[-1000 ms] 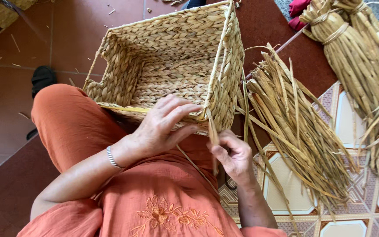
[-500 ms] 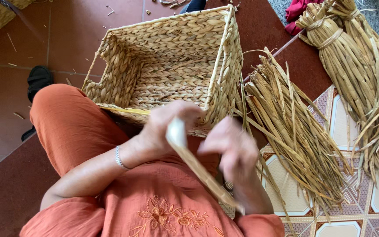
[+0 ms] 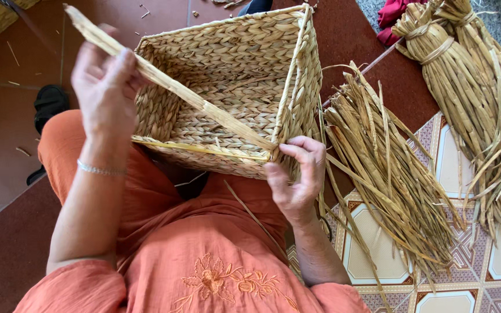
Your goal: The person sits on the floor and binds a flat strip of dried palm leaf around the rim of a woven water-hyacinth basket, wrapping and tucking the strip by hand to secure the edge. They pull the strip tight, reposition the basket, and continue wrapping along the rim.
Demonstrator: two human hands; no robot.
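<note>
The head view shows one woven basket [image 3: 233,87], rectangular and straw-coloured, resting tilted on the person's lap with its open mouth toward the camera; nothing lies inside it. One long flat straw strand [image 3: 192,101] runs taut across the basket's mouth, from upper left down to the near right corner of the rim.

Two hands are at work. The left hand [image 3: 105,87] is raised at the upper left, its fingers [image 3: 126,66] closed around the strand near its free end. The right hand [image 3: 297,177] sits at the near right corner of the basket, thumb and fingertips pinching the rim where the strand meets it.

Two bundles of loose straw lie on the floor to the right: one bundle [image 3: 384,168] just beside the basket, fanned out, and a second, tied bundle [image 3: 471,98] further right. One dark shoe [image 3: 47,104] sits at the left.
</note>
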